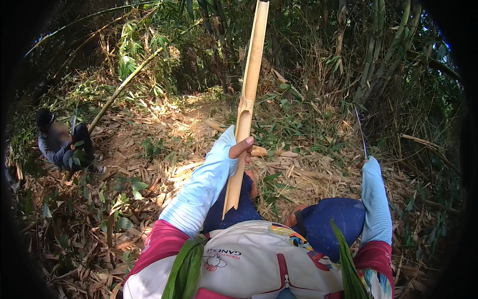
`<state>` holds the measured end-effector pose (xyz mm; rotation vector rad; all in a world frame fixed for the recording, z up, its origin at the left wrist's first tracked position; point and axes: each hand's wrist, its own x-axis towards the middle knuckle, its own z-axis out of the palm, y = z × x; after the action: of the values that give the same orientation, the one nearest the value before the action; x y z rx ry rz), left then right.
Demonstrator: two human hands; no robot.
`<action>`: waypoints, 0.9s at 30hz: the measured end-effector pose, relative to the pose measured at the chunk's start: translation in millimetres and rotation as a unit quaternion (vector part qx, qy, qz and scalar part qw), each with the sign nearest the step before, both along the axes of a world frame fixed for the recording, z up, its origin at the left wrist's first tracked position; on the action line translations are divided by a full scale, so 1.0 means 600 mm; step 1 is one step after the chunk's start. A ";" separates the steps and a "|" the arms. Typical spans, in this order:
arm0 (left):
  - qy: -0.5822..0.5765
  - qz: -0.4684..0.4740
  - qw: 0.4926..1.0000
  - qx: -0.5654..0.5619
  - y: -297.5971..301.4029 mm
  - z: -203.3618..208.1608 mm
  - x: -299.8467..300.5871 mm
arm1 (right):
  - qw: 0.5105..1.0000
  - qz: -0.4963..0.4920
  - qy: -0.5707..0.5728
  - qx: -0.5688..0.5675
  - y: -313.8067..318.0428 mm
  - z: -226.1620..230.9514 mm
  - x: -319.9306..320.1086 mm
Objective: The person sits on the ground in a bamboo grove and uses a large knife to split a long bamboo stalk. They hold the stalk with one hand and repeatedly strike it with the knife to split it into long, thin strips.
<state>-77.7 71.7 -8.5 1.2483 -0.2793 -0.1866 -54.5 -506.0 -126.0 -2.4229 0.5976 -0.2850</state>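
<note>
My left hand [242, 150] is closed around a split length of bamboo [253, 70]. The piece stands almost upright before me, its pale hollow inner side showing, with a node partway along and a jagged lower end by my lap. Out to the right, my right hand [367, 161] grips a machete [362, 133]. Its long thin blade points up and away, seen nearly edge-on, and the handle is mostly hidden in the hand. Bamboo and blade are well apart.
Another person [62, 142] sits at the left near a long leaning bamboo pole [124, 84]. Dry leaves [134, 124] cover the ground. A dense bamboo clump [378, 55] rises at the right. A cut bamboo piece [215, 125] lies just beyond my left hand.
</note>
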 end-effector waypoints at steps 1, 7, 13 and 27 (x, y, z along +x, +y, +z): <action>-0.016 0.012 1.000 0.015 -0.005 0.008 0.008 | 0.999 0.024 -0.030 0.028 0.001 0.007 -0.011; -0.083 0.101 0.987 -0.091 -0.020 0.025 0.046 | 0.936 0.122 -0.107 0.311 0.247 0.203 -0.043; -0.145 0.169 0.968 -0.117 -0.063 0.029 0.045 | 0.899 0.199 -0.098 0.378 0.430 0.246 -0.077; -0.060 0.129 0.968 -0.207 -0.116 -0.040 -0.019 | 0.956 0.279 0.017 0.091 0.527 0.138 -0.050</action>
<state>-89.0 2.1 -32.5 0.8699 -0.2427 0.1668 -84.8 -189.7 -43.3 -2.3042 -0.0611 0.0480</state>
